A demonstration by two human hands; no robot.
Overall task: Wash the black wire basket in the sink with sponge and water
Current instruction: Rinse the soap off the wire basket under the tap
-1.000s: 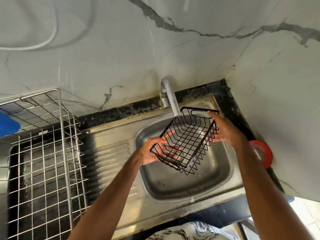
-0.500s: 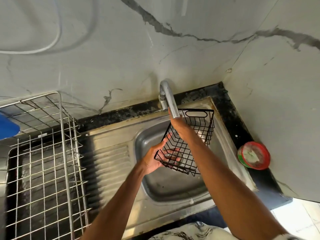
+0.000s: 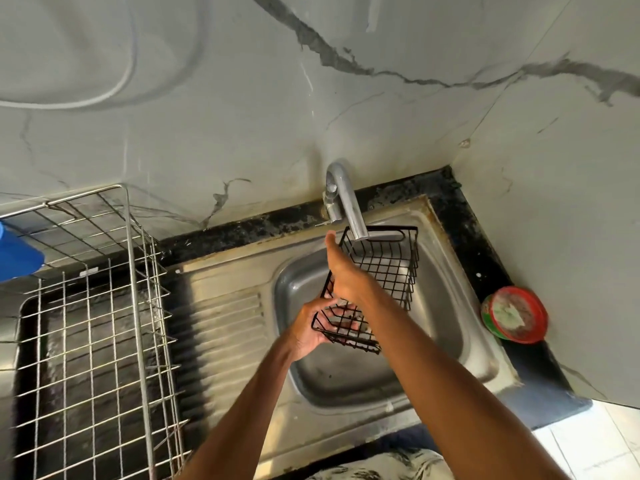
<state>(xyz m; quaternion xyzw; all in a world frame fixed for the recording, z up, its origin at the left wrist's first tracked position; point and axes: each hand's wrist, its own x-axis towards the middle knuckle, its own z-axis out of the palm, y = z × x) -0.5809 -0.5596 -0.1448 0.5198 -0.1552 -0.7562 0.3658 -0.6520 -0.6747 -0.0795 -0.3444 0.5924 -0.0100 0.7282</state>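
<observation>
Two hands are over the sink (image 3: 346, 379), but only one of them actually has the basket. The left hand (image 3: 311, 327) grips the black wire basket (image 3: 391, 268) by its near, low end, with the fingers curled under the wires. The basket hangs tilted above the basin, its far handle end up right beneath the faucet (image 3: 346, 199) spout.

The right hand (image 3: 346, 275) holds nothing. Its fingers are straight and together, stretched across the front of the basket toward the base of the tap. The fingertips are close to the small lever there, but it's hard to tell if they touch it.

A silver wire dish rack (image 3: 104, 306) sits left of the drainboard, with a blue thing (image 3: 17, 251) at its far corner. A red-rimmed tub (image 3: 516, 317) sits on the black counter, just right of the sink.
</observation>
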